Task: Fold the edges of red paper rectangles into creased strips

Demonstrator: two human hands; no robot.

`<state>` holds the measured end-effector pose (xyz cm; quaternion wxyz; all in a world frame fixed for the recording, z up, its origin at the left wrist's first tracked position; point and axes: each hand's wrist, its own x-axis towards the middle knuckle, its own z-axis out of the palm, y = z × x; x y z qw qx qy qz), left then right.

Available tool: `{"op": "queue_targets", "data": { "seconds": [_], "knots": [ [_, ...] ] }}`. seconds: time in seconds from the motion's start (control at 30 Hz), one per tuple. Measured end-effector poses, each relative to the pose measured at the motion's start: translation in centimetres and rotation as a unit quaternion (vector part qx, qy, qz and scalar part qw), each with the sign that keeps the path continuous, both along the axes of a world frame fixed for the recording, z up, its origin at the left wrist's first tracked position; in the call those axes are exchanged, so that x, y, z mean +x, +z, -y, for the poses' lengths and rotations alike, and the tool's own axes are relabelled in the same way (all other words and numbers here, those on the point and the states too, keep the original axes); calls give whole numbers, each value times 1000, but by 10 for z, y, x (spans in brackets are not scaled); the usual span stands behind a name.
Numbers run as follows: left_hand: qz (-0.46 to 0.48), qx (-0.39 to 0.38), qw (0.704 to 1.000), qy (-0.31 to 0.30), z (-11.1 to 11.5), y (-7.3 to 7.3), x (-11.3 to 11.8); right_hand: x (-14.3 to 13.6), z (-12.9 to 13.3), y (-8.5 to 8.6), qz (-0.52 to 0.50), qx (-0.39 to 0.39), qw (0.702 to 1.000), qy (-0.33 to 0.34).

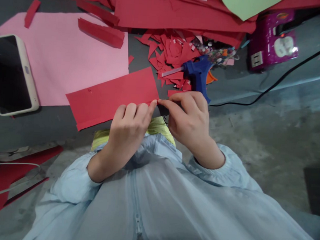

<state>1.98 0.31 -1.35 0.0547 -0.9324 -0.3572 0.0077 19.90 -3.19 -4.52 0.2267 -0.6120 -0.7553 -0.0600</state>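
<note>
A red paper strip (pixel 116 92) lies slantwise at the table's near edge, with a narrow fold along its lower side. My left hand (pixel 129 127) is closed over the folded edge near its right end, fingers curled and the tips pressing the paper. At the strip's lower right corner, my right hand (pixel 188 117) pinches the paper between thumb and forefinger. Its other fingers are curled in. The fingertips of both hands almost meet there. A blue glue gun (pixel 199 74) with a clear stick lies just beyond my right hand.
Pink paper (pixel 73 57) lies under part of the strip, with a phone (pixel 13 74) at left. Red scraps (pixel 173 50) are heaped behind the glue gun. Large red sheets (pixel 179 14) lie at the back. A purple power box (pixel 273 43) with a black cable (pixel 277 80) stands right.
</note>
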Motion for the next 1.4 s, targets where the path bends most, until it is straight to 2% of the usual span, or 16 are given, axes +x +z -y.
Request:
{"op": "queue_targets", "data": {
  "seconds": [0.1, 0.23, 0.33, 0.4, 0.5, 0.57, 0.63, 0.8, 0.9, 1.1, 1.27, 1.4],
  "knots": [
    [0, 20, 1000, 6, 0, -1, 6, 0, 0, 2, -6, 35, 999, -17],
    [14, -15, 999, 25, 2, -1, 12, 1, 0, 4, -9, 46, 999, -27],
    [21, -25, 999, 28, 8, -7, 10, 3, 1, 4, -12, 47, 998, -32],
    [31, 10, 999, 37, 15, -15, 8, 5, 1, 4, -14, 47, 998, -40],
    [50, 140, 987, 55, 26, -30, 5, 7, 2, 3, -13, 42, 998, -53],
    [43, 177, 981, 64, 29, -34, 7, 8, 3, 2, -16, 48, 997, -52],
    [30, 166, 983, 72, 29, -33, 11, 8, 3, 2, -23, 58, 997, -46],
    [-19, 70, 992, 100, 21, -16, 24, 7, 4, 3, -38, 57, 997, -47],
    [-23, 28, 992, 120, 22, -12, 28, 8, 6, 3, -48, 69, 996, -32],
    [-13, 32, 991, 132, 25, -14, 29, 9, 9, 1, -51, 84, 995, -18],
    [22, -27, 992, 117, 24, -9, 21, 4, 1, 1, -45, 47, 998, -26],
    [37, 10, 996, 79, 25, -2, 7, 2, -9, 0, -41, 15, 999, 8]
  ]
}}
